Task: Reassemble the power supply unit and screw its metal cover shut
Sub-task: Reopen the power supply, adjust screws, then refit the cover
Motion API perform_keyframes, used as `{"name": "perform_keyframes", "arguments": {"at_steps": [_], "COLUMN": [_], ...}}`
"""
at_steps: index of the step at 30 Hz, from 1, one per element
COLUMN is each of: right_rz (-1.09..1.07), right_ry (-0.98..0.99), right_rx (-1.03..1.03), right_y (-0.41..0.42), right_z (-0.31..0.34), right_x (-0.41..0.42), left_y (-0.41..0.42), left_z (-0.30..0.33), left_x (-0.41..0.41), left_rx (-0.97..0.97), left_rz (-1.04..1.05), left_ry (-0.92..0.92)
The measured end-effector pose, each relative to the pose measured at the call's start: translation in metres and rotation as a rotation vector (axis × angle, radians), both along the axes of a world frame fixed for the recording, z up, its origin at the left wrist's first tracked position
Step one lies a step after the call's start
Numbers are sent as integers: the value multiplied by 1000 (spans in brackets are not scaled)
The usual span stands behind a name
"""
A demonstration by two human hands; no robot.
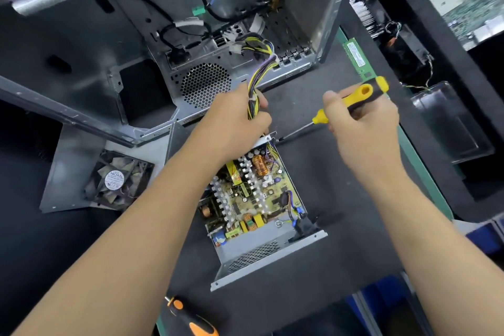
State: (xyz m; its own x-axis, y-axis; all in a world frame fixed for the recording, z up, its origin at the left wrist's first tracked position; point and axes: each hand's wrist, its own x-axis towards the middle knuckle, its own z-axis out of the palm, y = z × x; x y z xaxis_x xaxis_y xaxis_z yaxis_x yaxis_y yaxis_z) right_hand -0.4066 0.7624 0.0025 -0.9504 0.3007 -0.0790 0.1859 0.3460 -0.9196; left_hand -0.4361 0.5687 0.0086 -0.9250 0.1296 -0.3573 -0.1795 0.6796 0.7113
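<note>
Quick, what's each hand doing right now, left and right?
Left hand: closed around the yellow and purple cable bundle.
Right hand: gripping the yellow and black screwdriver.

Both bare forearms reach forward. Left hand point(236, 120) fingers curled tight in a grip; right hand point(362, 128) fisted, thumb up, wrist bent.

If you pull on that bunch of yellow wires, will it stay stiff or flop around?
Probably floppy: the wires curve loosely above the left hand gripping them. They look tied to the board, so tugging hard might drag the open box.
</note>
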Motion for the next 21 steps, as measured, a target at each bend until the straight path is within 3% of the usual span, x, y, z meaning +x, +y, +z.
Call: {"name": "perform_keyframes", "arguments": {"at_steps": [11,21], "right_rz": [124,161], "right_ry": [128,114], "right_rx": [89,30], "right_y": [-11,-15], "right_z": [0,-3], "right_x": [8,9], "left_y": [0,1], "left_z": [-1,-2], "left_x": [-1,-1], "left_rx": [-29,-41], "left_rz": [-9,27], "left_ry": [39,40]}}
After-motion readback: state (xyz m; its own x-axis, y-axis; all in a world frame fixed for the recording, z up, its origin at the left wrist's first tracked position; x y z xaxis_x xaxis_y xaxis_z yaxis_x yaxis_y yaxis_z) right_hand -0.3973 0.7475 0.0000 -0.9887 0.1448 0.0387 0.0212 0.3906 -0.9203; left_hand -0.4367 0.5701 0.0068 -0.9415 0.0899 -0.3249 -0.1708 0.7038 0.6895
